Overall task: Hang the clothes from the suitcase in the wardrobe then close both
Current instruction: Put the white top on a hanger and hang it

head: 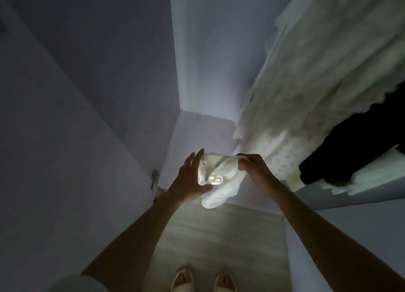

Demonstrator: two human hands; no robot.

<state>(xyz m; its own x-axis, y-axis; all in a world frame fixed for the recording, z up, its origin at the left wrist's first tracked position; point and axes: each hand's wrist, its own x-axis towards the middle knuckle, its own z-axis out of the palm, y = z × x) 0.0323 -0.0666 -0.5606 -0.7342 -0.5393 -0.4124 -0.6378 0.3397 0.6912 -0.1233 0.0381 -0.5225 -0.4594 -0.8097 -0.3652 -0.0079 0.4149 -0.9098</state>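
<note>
White garment: bunched, held between both hands in front of the open wardrobe, above its floor edge. Left hand: fingers straight and spread against the cloth, thumb beneath; right hand: fingers curled, gripping the cloth's upper edge. Hanging at right inside: cream lace dress, beside a black garment; sandalled feet on pale floor.

A small white garment hangs bunched, low before the open wardrobe.
</note>
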